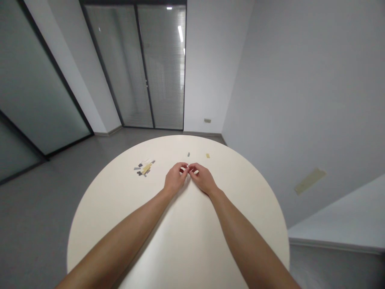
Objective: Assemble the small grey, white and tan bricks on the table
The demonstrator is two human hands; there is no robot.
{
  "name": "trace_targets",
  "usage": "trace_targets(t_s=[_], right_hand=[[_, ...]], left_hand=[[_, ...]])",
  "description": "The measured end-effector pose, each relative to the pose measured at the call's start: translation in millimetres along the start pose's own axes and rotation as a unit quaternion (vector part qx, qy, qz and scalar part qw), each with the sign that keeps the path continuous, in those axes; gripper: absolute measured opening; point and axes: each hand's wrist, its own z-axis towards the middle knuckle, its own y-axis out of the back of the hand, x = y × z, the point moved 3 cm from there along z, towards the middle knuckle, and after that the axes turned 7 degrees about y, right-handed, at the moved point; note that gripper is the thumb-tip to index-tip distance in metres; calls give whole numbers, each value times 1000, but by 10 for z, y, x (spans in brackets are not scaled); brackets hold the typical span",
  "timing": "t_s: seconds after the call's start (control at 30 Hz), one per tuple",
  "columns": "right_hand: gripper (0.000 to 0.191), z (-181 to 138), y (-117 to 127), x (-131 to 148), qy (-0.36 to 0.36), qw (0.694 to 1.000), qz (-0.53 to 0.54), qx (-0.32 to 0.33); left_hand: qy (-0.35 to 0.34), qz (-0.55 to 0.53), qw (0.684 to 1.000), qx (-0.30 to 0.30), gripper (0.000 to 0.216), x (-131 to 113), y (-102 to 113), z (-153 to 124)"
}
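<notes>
Over the middle of a round cream table, my left hand (175,176) and my right hand (203,177) meet at the fingertips. Both are closed in a pinch on one tiny white piece (188,166), too small and too covered by fingers to name. Just beyond the fingers lies a small grey piece (189,154). A small yellow piece (207,155) rests a little to its right. Left of my left hand is a loose heap of small flat pieces (145,167) in white, yellow, grey and black.
The round table (186,249) reaches from my body toward the far wall. Glass doors with blinds (162,68) stand behind it. A white wall (300,100) runs along the right, with a strip of tape (311,180) low on it. Grey floor (45,224) shows at the left.
</notes>
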Motion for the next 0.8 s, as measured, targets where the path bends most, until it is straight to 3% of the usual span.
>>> trace_targets(t_s=[0.8], right_hand=[[24, -8, 0, 12, -5, 1000, -14, 11]], left_hand=[[10, 30, 999, -7, 20, 8, 13, -3]])
